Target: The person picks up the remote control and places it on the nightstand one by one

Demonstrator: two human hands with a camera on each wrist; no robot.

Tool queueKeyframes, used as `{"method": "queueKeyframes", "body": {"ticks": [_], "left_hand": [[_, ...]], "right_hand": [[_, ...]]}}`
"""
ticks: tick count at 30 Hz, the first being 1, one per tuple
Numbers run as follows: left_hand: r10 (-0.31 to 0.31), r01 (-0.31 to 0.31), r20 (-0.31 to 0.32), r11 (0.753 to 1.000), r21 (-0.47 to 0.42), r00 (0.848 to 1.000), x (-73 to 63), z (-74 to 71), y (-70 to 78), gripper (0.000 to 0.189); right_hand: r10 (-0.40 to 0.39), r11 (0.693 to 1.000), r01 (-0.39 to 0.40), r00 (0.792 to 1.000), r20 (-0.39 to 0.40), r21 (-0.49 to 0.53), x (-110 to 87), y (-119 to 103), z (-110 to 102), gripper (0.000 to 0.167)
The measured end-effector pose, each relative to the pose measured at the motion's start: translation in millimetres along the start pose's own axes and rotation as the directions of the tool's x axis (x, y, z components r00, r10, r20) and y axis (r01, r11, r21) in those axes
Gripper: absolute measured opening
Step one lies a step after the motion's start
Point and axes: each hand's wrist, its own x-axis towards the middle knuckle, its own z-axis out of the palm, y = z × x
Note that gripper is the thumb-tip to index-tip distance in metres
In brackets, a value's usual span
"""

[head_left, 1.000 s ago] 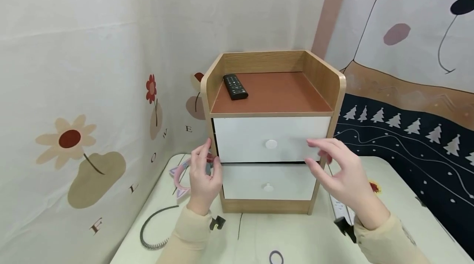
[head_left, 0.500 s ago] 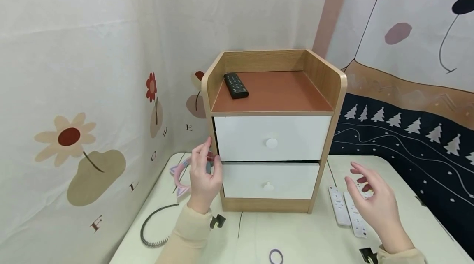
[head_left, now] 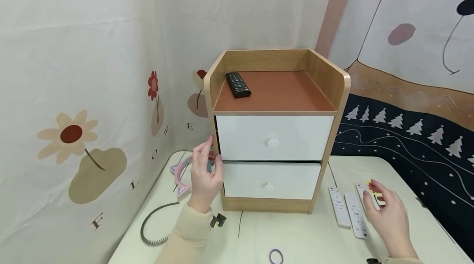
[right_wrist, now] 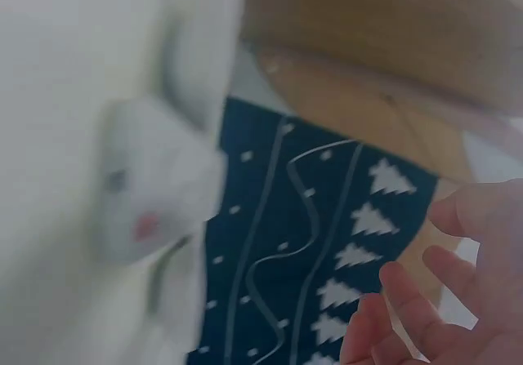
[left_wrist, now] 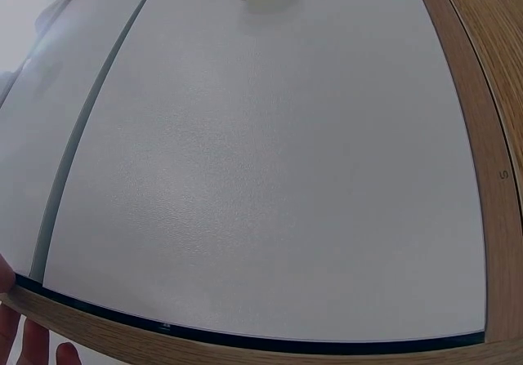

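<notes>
In the head view a wooden cabinet (head_left: 266,204) stands on the table with two white drawers, the upper drawer (head_left: 244,136) and the lower drawer (head_left: 244,179), each with a round knob. Both drawers sit in the frame. My left hand (head_left: 204,173) grips the cabinet's left side edge, thumb at the front and fingers along the outside; the left wrist view shows fingertips by the wooden edge (left_wrist: 204,344). At the right, my right hand (head_left: 390,212) is over a white flowered item (head_left: 372,187), fingers loosely curved. The right wrist view shows the fingers (right_wrist: 413,308) spread, holding nothing visible.
A black remote control (head_left: 238,85) lies on the cabinet's top shelf. Two white power strips (head_left: 339,206) are right of the cabinet. Pink cat-ear headband (head_left: 181,173), grey coiled cord (head_left: 152,241) and purple ring (head_left: 276,256) lie on the table. Printed curtains (head_left: 92,70) surround the table.
My right hand has moved from in front of the upper drawer's right side, away to the right and down, to the flowered item. The left hand stays at the cabinet's left edge.
</notes>
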Motion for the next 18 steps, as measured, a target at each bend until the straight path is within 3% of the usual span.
{"method": "queueKeyframes", "body": {"ticks": [4, 9, 12, 18], "left_hand": [[-0.004, 0.004, 0.004, 1.0, 0.003, 1.0, 0.2, -0.4, 0.8, 0.066], [-0.008, 0.008, 0.006, 1.0, 0.002, 1.0, 0.5, 0.1, 1.2, 0.066], [-0.007, 0.007, 0.006, 1.0, 0.0, 1.0, 0.3, 0.4, 0.9, 0.066], [0.009, -0.009, -0.001, 1.0, -0.011, 1.0, 0.3, -0.2, -0.2, 0.066]], "right_hand": [[0.12, 0.992, -0.117, 0.989, 0.083, -0.043, -1.9, 11, 2, 0.054], [0.234, 0.972, -0.225, 0.957, 0.173, -0.069, -1.2, 21, 3, 0.062], [0.299, 0.954, -0.286, 0.928, 0.221, -0.089, -3.2, 28, 2, 0.067], [0.436, 0.9, -0.394, 0.84, 0.324, -0.189, -8.0, 42, 8, 0.076]]}}
